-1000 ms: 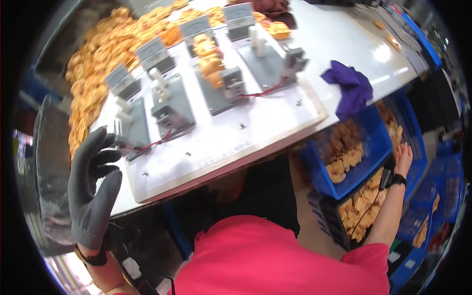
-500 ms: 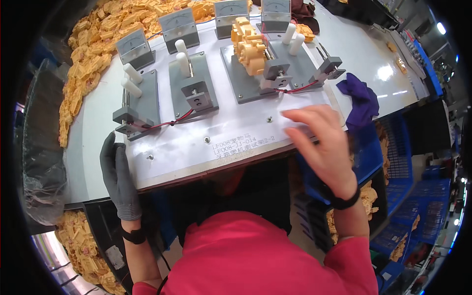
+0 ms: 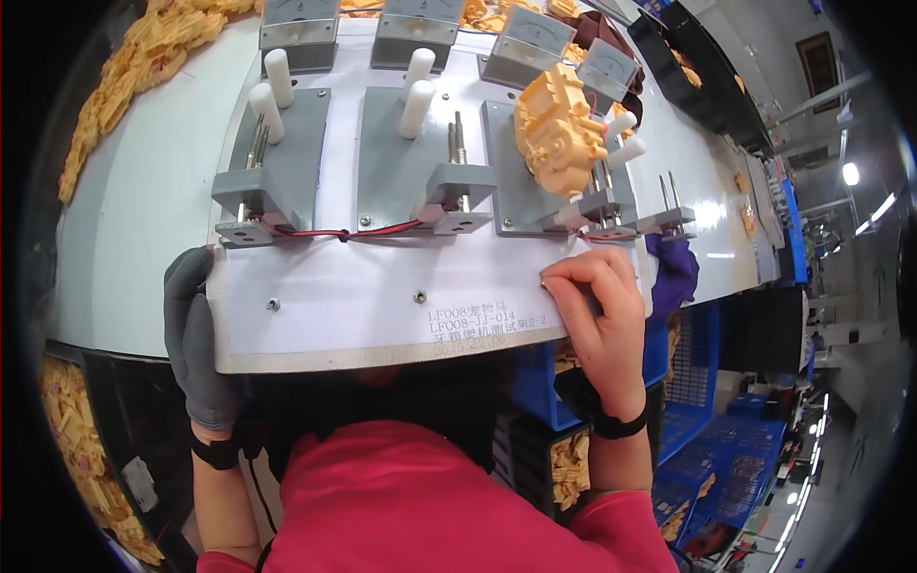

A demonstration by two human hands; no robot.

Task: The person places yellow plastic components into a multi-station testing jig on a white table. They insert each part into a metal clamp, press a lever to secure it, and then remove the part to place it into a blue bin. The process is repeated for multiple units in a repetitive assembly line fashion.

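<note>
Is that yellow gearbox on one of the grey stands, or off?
On: the yellow gearbox sits on the third grey stand from the left, covering part of it. I cannot tell how it is fixed.

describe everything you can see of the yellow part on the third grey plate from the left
The yellow part looks like moulded plastic, matte and pale orange-yellow. Its upper end is boxy with raised ribs; its lower end is rounded, with round bumps and small projections along the right side. It sits tilted over the grey plate, in front of a meter. Its underside is hidden, so what supports it is unclear. Neither of the hands touches it.
</note>
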